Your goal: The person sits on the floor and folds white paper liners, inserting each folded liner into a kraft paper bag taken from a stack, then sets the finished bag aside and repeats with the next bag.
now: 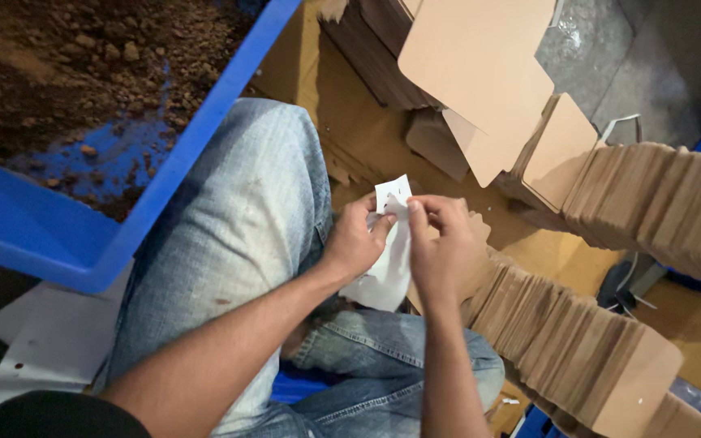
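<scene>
White paper pouch sits pinched between both hands, over the person's lap. Left hand has its thumb and fingers closed tight on the pouch's top edge. Right hand is closed on the same top edge, just beside the left one, fingertips almost touching. Most of the pouch hangs down below the grip. Right of the hands lies a long row of brown card sleeves. Left of the grip, past the jeans, stands a blue tub with brown dirt inside.
</scene>
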{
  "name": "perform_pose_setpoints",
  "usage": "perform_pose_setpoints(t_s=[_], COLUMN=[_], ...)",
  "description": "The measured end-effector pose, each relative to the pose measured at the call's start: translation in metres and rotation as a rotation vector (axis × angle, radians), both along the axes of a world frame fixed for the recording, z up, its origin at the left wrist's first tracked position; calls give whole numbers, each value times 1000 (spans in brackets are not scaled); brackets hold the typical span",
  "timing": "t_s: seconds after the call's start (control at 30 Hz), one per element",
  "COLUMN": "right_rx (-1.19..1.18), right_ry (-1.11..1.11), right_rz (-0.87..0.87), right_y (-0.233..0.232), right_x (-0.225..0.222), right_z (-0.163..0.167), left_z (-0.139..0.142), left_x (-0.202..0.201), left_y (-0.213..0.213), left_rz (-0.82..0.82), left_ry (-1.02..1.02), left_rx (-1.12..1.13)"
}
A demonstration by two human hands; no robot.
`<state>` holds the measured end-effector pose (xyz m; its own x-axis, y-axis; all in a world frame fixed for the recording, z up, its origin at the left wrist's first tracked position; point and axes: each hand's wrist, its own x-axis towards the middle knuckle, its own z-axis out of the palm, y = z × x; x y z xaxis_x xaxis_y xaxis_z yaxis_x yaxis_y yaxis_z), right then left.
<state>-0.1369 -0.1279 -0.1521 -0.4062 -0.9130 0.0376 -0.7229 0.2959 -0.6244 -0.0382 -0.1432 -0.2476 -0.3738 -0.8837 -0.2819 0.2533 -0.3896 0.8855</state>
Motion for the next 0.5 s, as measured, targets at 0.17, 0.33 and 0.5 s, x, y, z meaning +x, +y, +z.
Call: perform_pose_setpoints(t_s=[0.17,0.33,0.5], right_rx=[-23,-268,-342], right_ry=[-388,-238,513], right_rz=[-207,-34,203], right_y=[-41,-134,-196], right_x=[-32,-73,-74], right_z=[18,40,17], left_z=[-11,-17,-14], left_x=[-5,-6,-4], left_y=[5,7,5], left_rz=[24,10,13], left_ry=[-226,-286,-251], left_rx=[51,-1,31])
